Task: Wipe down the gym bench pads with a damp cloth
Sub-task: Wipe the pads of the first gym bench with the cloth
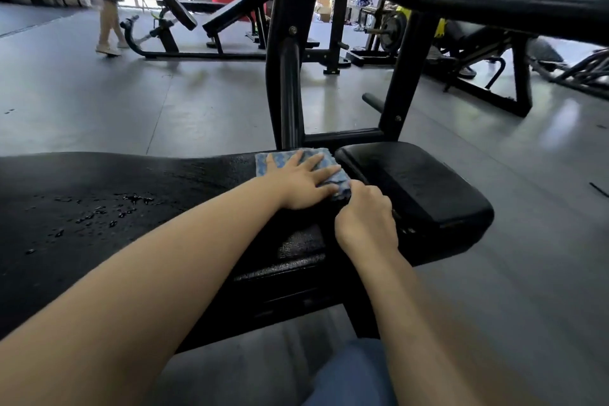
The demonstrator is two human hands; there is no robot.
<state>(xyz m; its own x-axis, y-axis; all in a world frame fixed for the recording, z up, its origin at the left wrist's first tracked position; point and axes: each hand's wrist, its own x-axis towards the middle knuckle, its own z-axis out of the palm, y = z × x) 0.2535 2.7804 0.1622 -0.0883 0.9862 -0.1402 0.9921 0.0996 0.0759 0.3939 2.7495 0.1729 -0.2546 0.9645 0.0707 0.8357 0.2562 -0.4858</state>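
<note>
A long black bench pad [131, 194] runs across the lower left, with water droplets [99, 211] on its surface. A blue patterned cloth [329, 158] lies at the pad's right end. My left hand [301, 180] presses flat on the cloth with fingers spread. My right hand [364, 217] is beside it, its curled fingers pinching the cloth's near right corner at the gap between pads. A smaller black seat pad [415, 188] sits just to the right.
The bench's black steel frame [290, 76] and a padded bar [494, 0] rise behind the pads. Another bench [211, 20] stands on the grey floor beyond. A person's legs [108, 26] are at the far left. More machines crowd the right.
</note>
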